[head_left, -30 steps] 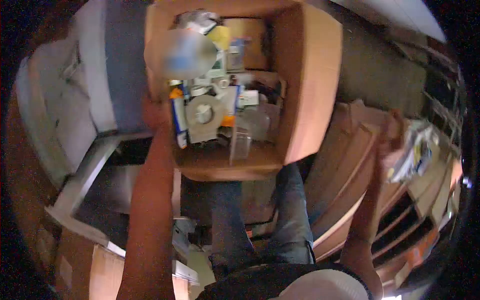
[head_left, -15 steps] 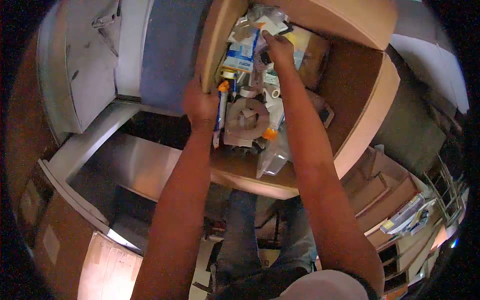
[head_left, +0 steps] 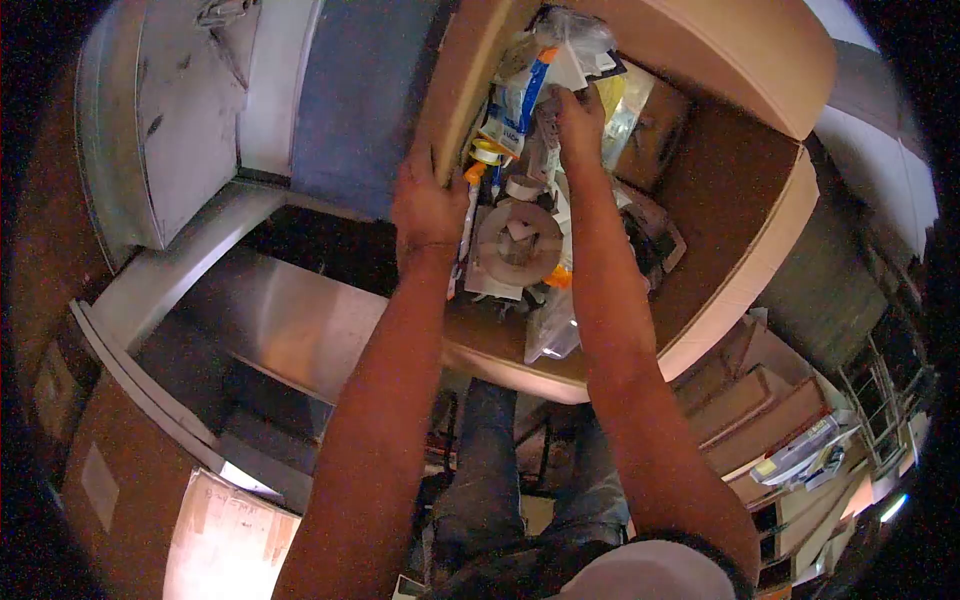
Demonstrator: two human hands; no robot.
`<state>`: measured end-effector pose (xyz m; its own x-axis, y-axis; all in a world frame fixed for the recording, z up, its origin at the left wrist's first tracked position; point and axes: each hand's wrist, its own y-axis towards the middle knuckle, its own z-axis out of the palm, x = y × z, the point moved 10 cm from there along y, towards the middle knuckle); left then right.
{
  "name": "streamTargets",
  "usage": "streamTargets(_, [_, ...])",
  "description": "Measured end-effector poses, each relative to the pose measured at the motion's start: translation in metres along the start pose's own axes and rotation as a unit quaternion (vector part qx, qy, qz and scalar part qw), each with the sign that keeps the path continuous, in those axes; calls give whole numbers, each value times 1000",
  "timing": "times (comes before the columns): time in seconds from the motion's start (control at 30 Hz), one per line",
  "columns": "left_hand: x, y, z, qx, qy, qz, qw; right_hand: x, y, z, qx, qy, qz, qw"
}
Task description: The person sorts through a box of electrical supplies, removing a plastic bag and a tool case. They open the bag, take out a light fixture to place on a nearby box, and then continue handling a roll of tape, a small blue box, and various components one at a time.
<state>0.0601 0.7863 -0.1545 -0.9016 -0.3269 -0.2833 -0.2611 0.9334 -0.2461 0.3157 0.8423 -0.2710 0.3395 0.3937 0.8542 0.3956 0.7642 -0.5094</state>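
An open cardboard box (head_left: 745,190) holds a jumble of small supplies. My left hand (head_left: 430,205) is closed over the box's left wall, thumb toward the inside. Deep in the box, my right hand (head_left: 582,125) has its fingers closed at the lower edge of a white sheet (head_left: 567,72); I cannot tell what they hold. Beside it lie a blue and white packet (head_left: 513,105) and crumpled clear plastic (head_left: 585,32). Nearer me are a wide roll of tape (head_left: 540,266), a smaller white roll (head_left: 524,187), a yellow roll (head_left: 487,153) and a clear plastic pack (head_left: 552,332).
A metal surface (head_left: 290,310) sits left of the box, with a blue panel (head_left: 350,110) behind it. Another carton (head_left: 225,535) stands at lower left. Cardboard pieces and shelves (head_left: 745,405) fill the right side. My legs (head_left: 475,470) are below the box.
My right hand has drawn slightly nearer me, and the packet and plastic near it have shifted. The view has moved, so the box appears farther right. My left hand stays on the wall.
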Motion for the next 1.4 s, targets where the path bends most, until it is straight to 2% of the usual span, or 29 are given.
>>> streamTargets(0.07, [0,0,1,-17,-6,19,1000,-9,7,-4,-8,-19,-13,1000])
streamTargets(0.17, [-3,-2,-3,-37,-5,44,998,-22,14,-7,-32,-72,41,996])
streamTargets(0.23, [-6,-2,-4,-41,0,51,998,3,10,8,-9,6,-27,1000])
streamTargets(0.27, [-4,-2,-2,-37,7,40,999,8,12,12,-10,6,-27,1000])
streamTargets(0.33, [-1,-3,1,-30,14,29,999,2,15,31,62,-149,27,986])
streamTargets(0.37, [5,-2,4,-11,12,13,1000,0,15,40,61,-150,26,986])
streamTargets(0.43, [2,-1,6,9,9,0,1000,-5,18,39,-16,-53,17,998])
streamTargets(0.5, [-2,-3,1,74,-13,-62,995,-35,38,44,-3,-38,17,999])
streamTargets(0.57, [-5,-2,0,78,-6,-60,995,-22,29,50,10,-61,-17,998])
streamTargets(0.6, [-6,-1,-1,78,0,-60,995,-42,38,41,-3,-128,5,992])
streamTargets(0.63, [-4,0,-1,76,2,-59,995,-28,34,34,-2,-126,4,992])
streamTargets(0.73, [0,-4,3,58,17,-33,998,-4,-11,22,114,140,125,976])
streamTargets(0.77, [3,-3,6,60,12,-33,998,-12,-16,7,135,175,158,962])
streamTargets(0.83, [11,-1,16,68,2,-31,997,-22,-23,-33,96,259,185,943])
streamTargets(0.9, [29,-1,32,100,50,-76,991,-21,-18,-77,51,283,144,947])
streamTargets(0.93, [22,-3,32,107,45,-73,990,-25,-17,-95,48,294,166,940])
streamTargets(1.03, [11,-3,16,80,50,-78,993,-84,23,-191,2,179,165,970])
streamTargets(1.07, [9,-2,12,44,50,-45,997,-66,6,-198,-77,126,198,969])
streamTargets(1.1, [5,-1,8,7,50,-11,999,-85,28,-241,-118,49,158,979])
streamTargets(1.17, [5,-1,6,8,61,-4,998,-53,4,-246,-188,30,124,974])
streamTargets(1.2, [3,-2,7,7,73,0,997,-67,18,-264,-194,29,123,973])
streamTargets(1.23, [-1,-2,7,11,71,4,997,-76,53,-290,-167,-239,58,955])
streamTargets(1.3, [5,0,10,53,124,-64,989,-73,71,-292,-130,-489,-4,863])
streamTargets(1.4, [-5,-3,0,46,76,-82,993,-35,61,-248,-194,-423,-11,885])
